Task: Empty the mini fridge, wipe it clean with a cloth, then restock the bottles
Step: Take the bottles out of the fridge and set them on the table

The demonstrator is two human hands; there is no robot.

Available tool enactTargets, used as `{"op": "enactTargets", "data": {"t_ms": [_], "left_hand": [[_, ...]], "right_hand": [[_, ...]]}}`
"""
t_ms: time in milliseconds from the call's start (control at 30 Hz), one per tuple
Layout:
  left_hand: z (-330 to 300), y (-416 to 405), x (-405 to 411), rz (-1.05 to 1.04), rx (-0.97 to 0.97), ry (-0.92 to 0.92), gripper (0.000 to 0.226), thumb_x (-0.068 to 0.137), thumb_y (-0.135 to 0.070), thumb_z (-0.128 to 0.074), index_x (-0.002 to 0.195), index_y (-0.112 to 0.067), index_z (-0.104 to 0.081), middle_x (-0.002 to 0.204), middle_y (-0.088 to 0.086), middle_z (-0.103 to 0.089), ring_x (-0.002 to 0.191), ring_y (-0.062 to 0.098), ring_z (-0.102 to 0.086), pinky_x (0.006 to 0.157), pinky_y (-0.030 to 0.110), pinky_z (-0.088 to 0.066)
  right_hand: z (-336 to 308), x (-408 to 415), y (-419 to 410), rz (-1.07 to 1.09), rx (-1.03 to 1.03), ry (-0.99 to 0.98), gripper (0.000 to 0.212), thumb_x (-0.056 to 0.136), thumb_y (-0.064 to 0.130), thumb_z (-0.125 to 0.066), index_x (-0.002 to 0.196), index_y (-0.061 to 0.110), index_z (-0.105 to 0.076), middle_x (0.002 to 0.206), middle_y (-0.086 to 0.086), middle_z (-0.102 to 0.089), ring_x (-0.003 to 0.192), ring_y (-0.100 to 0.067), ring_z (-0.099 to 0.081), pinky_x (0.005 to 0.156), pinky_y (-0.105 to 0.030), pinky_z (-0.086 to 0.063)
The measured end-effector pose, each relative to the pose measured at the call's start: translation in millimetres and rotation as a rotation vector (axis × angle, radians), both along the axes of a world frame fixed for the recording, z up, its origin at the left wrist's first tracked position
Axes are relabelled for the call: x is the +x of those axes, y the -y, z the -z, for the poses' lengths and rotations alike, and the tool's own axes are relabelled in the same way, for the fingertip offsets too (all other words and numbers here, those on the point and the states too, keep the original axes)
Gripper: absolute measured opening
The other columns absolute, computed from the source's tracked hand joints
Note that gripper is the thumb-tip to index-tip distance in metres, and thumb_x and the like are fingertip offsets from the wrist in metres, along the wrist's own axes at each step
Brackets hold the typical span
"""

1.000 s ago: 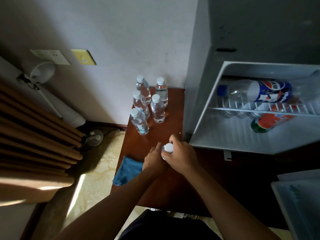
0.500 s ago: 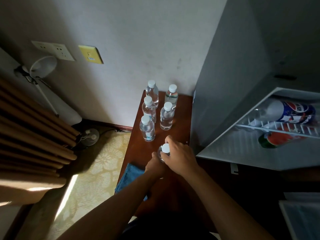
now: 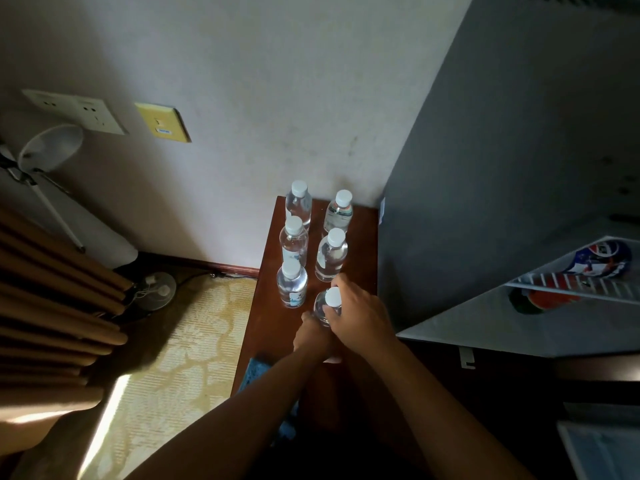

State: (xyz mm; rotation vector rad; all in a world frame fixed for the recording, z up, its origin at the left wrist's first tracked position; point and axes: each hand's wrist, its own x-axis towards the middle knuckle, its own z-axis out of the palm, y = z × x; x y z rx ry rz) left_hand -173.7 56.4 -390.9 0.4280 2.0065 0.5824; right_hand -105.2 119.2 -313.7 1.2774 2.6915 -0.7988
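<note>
Both hands meet on one small water bottle [image 3: 327, 306] that stands upright on the dark wooden table [image 3: 360, 237]. The right hand [image 3: 360, 315] comes from the right side and its fingers are curled round the upper part of the bottle, just under the white cap. The left hand [image 3: 311, 336] is on the near-left side of the same bottle, lower down, and its fingers seem to wrap the body; how tight this hold is I cannot tell, because the right hand covers part of it. Just beyond the grip stand five more water bottles [image 3: 294, 244] in two rows, all upright with white caps; the nearest one of them is just to the left of the held bottle, close but not touching. Below the left wrist, at the near edge of the table, lies a blue cloth [image 3: 256, 370], partly hidden by the left forearm. To the right of the grip is the grey mini fridge [image 3: 485, 202] with its inside open to view. On its wire shelf lies a Pepsi bottle [image 3: 602, 259], and under the shelf lies a bottle with an orange label [image 3: 543, 301].
</note>
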Motion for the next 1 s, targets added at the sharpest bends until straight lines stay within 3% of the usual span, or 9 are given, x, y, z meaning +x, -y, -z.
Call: {"op": "enactTargets", "data": {"t_ms": [100,167,233,333,433,600,700,900,1000], "left_hand": [[0,-5,-8,-0.029,0.018,0.056,0.064,0.075,-0.012,-0.082,0.131,-0.013,-0.052,0.122,0.006,-0.063,0.104,0.023,-0.066,0.085,0.033,-0.058],[-3,-8,-14,-0.057,-0.023,0.101,0.056,0.078,-0.007,-0.079,0.126,-0.013,-0.050,0.106,0.002,-0.063,0.076,0.014,-0.068,0.054,0.020,-0.056],[-3,-12,-19,-0.140,-0.038,0.154,0.048,0.081,-0.006,-0.076,0.120,-0.011,-0.050,0.098,0.004,-0.066,0.058,0.012,-0.068,0.040,0.019,-0.048],[-2,-18,-22,-0.178,-0.031,0.219,0.037,0.080,-0.006,-0.076,0.111,-0.011,-0.057,0.092,0.008,-0.072,0.060,0.019,-0.073,0.053,0.031,-0.060],[2,-22,-22,-0.252,0.033,0.287,0.025,0.084,-0.007,-0.072,0.106,-0.012,-0.061,0.089,0.011,-0.074,0.065,0.026,-0.074,0.067,0.044,-0.063],[5,-26,-26,-0.274,0.084,0.325,0.018,0.089,-0.010,-0.067,0.106,-0.012,-0.063,0.093,0.007,-0.073,0.062,0.019,-0.073,0.060,0.035,-0.062],[0,-27,-26,-0.353,0.086,0.361,0.014,0.088,-0.017,-0.067,0.103,-0.016,-0.064,0.092,0.009,-0.073,0.064,0.026,-0.074,0.065,0.044,-0.063],[-4,-20,-25,-0.330,0.092,0.375,0.030,0.087,-0.025,-0.069,0.115,-0.021,-0.060,0.103,0.008,-0.070,0.067,0.027,-0.074,0.055,0.040,-0.062],[-10,-11,-25,-0.372,0.120,0.388,0.053,0.078,-0.038,-0.073,0.124,-0.026,-0.049,0.114,0.007,-0.065,0.074,0.030,-0.074,0.055,0.041,-0.061]], "right_hand": [[2,-9,-4,0.034,0.000,-0.007,0.044,0.094,0.037,-0.059,0.132,0.025,-0.039,0.134,0.003,-0.057,0.122,-0.019,-0.056,0.097,-0.033,-0.048],[4,-14,-7,0.066,-0.010,0.000,0.047,0.095,0.038,-0.059,0.134,0.023,-0.039,0.136,0.002,-0.055,0.124,-0.019,-0.054,0.098,-0.032,-0.047],[5,-19,-9,0.085,-0.023,0.000,0.048,0.094,0.038,-0.060,0.135,0.022,-0.039,0.136,0.002,-0.055,0.125,-0.019,-0.053,0.099,-0.032,-0.046],[6,-22,-14,0.093,-0.026,-0.019,0.049,0.094,0.035,-0.061,0.135,0.021,-0.039,0.137,0.001,-0.055,0.126,-0.020,-0.053,0.100,-0.032,-0.044],[6,-26,-18,0.102,-0.016,-0.039,0.048,0.093,0.034,-0.061,0.134,0.020,-0.041,0.137,0.000,-0.055,0.125,-0.021,-0.054,0.101,-0.034,-0.043],[10,-29,-22,0.129,-0.042,-0.081,0.046,0.091,0.034,-0.064,0.131,0.022,-0.045,0.136,0.001,-0.057,0.125,-0.020,-0.054,0.101,-0.035,-0.046],[12,-27,-23,0.157,-0.064,-0.102,0.047,0.090,0.036,-0.065,0.132,0.023,-0.047,0.136,0.003,-0.058,0.126,-0.019,-0.054,0.102,-0.038,-0.048],[13,-26,-21,0.182,-0.093,-0.123,0.047,0.090,0.036,-0.065,0.132,0.025,-0.048,0.136,0.005,-0.058,0.127,-0.019,-0.053,0.103,-0.040,-0.047],[13,-23,-19,0.212,-0.121,-0.112,0.049,0.090,0.039,-0.064,0.134,0.027,-0.046,0.137,0.004,-0.058,0.127,-0.020,-0.054,0.103,-0.043,-0.047]]}}
